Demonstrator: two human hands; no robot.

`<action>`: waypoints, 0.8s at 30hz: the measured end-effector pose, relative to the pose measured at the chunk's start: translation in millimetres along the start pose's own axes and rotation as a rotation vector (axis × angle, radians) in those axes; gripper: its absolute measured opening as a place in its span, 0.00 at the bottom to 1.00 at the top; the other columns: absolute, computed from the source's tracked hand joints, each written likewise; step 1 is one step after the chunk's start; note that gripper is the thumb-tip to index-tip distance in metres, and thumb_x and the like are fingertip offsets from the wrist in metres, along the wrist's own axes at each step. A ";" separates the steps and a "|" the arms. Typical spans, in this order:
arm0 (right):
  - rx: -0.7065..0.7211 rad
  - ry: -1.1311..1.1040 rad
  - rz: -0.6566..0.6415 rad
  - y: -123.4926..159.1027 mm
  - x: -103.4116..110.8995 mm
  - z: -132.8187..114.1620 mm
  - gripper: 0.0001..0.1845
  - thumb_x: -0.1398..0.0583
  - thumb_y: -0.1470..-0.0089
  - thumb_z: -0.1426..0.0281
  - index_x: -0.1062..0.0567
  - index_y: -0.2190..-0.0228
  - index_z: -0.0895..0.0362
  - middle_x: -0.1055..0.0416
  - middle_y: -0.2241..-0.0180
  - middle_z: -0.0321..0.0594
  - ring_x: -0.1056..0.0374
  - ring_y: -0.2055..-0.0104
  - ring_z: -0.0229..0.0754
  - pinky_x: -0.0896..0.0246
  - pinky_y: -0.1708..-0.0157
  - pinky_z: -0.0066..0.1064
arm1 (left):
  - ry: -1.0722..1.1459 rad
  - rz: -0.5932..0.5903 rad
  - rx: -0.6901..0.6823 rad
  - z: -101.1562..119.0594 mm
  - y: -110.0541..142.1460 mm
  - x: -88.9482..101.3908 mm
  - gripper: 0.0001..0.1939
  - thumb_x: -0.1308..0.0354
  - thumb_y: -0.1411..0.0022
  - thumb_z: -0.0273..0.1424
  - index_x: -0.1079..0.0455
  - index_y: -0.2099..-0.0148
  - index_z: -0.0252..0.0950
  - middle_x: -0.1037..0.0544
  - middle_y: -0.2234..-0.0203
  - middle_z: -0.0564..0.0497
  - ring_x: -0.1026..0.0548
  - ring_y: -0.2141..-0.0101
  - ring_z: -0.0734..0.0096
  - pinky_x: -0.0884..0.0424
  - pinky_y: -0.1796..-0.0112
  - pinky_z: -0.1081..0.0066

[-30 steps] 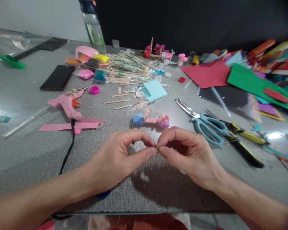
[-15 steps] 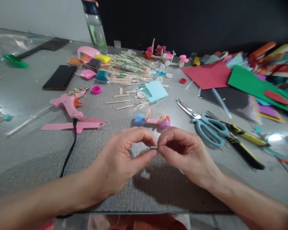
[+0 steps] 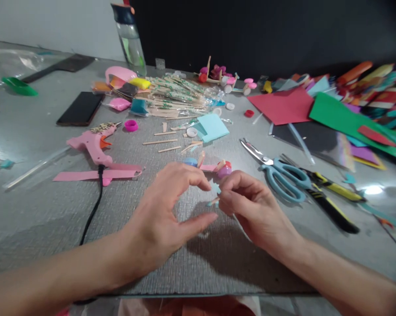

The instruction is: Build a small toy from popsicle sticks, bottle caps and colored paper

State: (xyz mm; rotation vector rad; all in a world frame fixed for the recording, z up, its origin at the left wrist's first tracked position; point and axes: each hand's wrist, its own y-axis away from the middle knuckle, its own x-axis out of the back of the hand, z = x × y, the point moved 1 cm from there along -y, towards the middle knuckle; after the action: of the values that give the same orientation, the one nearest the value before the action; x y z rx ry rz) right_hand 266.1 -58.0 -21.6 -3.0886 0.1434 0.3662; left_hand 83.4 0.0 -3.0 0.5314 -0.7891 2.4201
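My left hand (image 3: 166, 210) is open, its thumb and fingers spread apart with nothing between them. Just right of it, my right hand (image 3: 250, 206) pinches a small light-blue piece (image 3: 215, 188), which looks like paper. A short thin stick (image 3: 213, 202) with light blue on it pokes out beside the same fingertips; how the two are joined is hidden. Beyond the hands lies a little wheeled model with a pink strip body (image 3: 208, 168), a blue cap wheel (image 3: 190, 162) and a red and purple cap wheel (image 3: 224, 170), partly covered by my fingers.
Left of the hands lie a pink glue gun (image 3: 94, 142) with a black cord, pink strips (image 3: 76, 176) and a phone (image 3: 80, 108). Blue-handled scissors (image 3: 285, 180) and black-yellow pliers (image 3: 336, 213) lie right. Folded light-blue paper (image 3: 214, 127), wrapped sticks (image 3: 178, 96) and a bottle (image 3: 130, 44) stand farther back.
My left hand has let go of the small light-blue piece and spread its fingers. My right hand keeps hold and has turned it, so more of it shows.
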 end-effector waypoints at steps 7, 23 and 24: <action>-0.064 -0.146 0.020 4.7 -6.8 -3.1 0.12 0.30 0.47 0.65 0.27 0.75 0.53 0.40 0.79 0.28 0.49 0.77 0.33 0.50 0.76 0.26 | -0.005 -0.015 -0.020 0.0 1.2 -10.0 0.13 0.35 0.39 0.25 0.33 0.55 0.42 0.24 0.59 0.54 0.26 0.55 0.67 0.33 0.52 0.65; -0.008 -0.119 -0.011 11.9 -8.9 3.2 0.09 0.31 0.44 0.66 0.25 0.72 0.52 0.36 0.77 0.28 0.44 0.74 0.35 0.47 0.71 0.28 | 0.012 0.032 -0.101 7.7 1.0 -11.2 0.08 0.42 0.33 0.24 0.33 0.59 0.45 0.23 0.66 0.55 0.27 0.59 0.66 0.31 0.53 0.61; -0.003 -0.112 -0.013 12.0 -8.6 3.0 0.09 0.31 0.43 0.66 0.25 0.72 0.52 0.36 0.77 0.29 0.44 0.74 0.35 0.47 0.71 0.28 | 0.007 0.027 -0.108 7.9 0.9 -10.5 0.07 0.42 0.32 0.25 0.33 0.59 0.45 0.22 0.66 0.55 0.27 0.59 0.66 0.31 0.54 0.61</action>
State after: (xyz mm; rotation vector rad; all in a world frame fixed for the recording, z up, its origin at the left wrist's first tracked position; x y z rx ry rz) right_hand 256.0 -69.1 -22.7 -3.0604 0.1208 0.5369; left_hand 92.6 -9.4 -2.7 0.4725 -0.9231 2.3869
